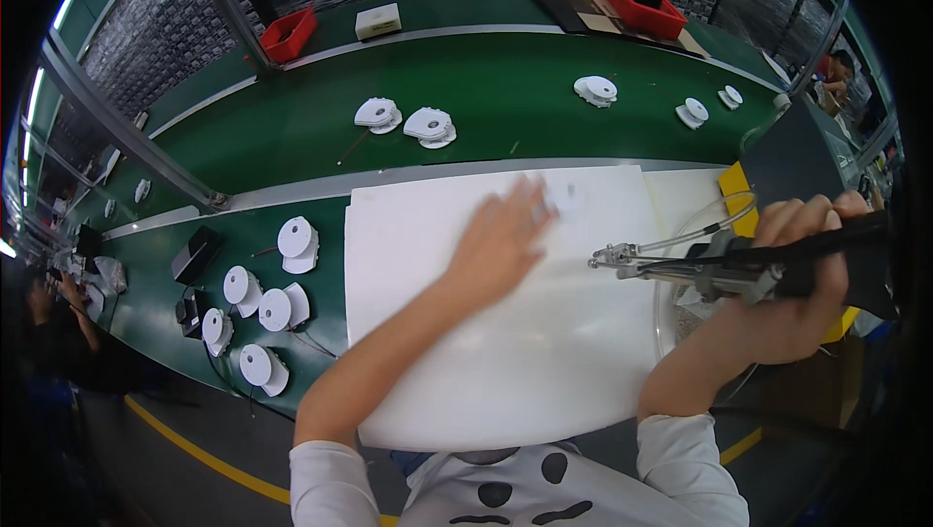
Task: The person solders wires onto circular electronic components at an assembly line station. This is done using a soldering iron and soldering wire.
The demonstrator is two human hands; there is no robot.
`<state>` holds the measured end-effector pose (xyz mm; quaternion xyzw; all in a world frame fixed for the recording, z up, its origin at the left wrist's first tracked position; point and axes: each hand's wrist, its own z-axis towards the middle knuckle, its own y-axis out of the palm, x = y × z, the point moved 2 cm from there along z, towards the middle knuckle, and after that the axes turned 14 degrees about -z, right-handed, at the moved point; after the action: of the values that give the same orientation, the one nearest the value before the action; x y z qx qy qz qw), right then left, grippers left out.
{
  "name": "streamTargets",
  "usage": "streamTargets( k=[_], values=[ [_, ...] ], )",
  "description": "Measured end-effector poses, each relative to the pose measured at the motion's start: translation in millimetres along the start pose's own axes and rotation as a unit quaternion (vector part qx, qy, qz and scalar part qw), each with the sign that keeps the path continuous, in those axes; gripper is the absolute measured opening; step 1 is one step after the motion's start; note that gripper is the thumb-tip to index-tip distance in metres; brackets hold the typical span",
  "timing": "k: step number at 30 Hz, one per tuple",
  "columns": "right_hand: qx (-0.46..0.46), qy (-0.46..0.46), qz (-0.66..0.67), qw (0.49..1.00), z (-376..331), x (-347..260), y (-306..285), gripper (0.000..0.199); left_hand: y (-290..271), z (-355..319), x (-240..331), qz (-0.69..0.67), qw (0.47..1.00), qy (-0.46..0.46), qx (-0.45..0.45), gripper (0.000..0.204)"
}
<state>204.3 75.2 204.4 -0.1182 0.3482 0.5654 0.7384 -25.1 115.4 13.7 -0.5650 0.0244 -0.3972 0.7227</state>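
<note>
My right hand [802, 260] is closed around a black hand-held tool with a metal nozzle and a clear feed tube, which looks like an auto-feed screwdriver [719, 265]. Its tip points left, over a white foam sheet [505, 362]. Above the far part of that sheet is my left hand [501, 240], smeared by motion. Right beside its fingertips shows a small, blurred whitish part [566, 197]; whether the fingers touch it I cannot tell.
White round-topped parts [297, 238] with wires lie on the green bench at left. More white parts [430, 127] sit on the green belt [496, 80] ahead. Red bins [289, 34] stand beyond it. A grey and yellow machine [792, 163] is at right. Co-workers [838, 70] sit farther off.
</note>
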Motion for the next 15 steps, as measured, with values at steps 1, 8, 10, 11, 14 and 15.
streamTargets(
  k=[1, 8, 10, 11, 14, 15],
  values=[
    [0.011, 0.004, -0.004, 1.000, 1, -2, -1, 0.038, -2, 9, -22, 0.042, 0.996, -0.047, 0.062, 0.065],
    [0.000, -0.023, -0.149, 0.989, -3, -10, 16, 0.035, -69, 3, -133, 0.257, 0.918, -0.252, 0.168, 0.023],
    [0.029, -0.004, -0.153, 0.988, -7, -13, 21, 0.033, -73, 2, -135, 0.205, 0.939, -0.227, 0.158, 0.018],
    [0.044, 0.005, -0.156, 0.987, -8, -13, 23, 0.031, -74, 4, -132, 0.149, 0.956, -0.204, 0.149, 0.012],
    [0.041, 0.055, -0.120, 0.990, -10, -5, 12, 0.027, -81, 8, -83, 0.156, 0.945, -0.026, 0.287, 0.010],
    [0.044, 0.057, -0.123, 0.990, -11, -6, 12, 0.027, -82, 7, -64, 0.154, 0.946, -0.023, 0.283, 0.010]
  ],
)
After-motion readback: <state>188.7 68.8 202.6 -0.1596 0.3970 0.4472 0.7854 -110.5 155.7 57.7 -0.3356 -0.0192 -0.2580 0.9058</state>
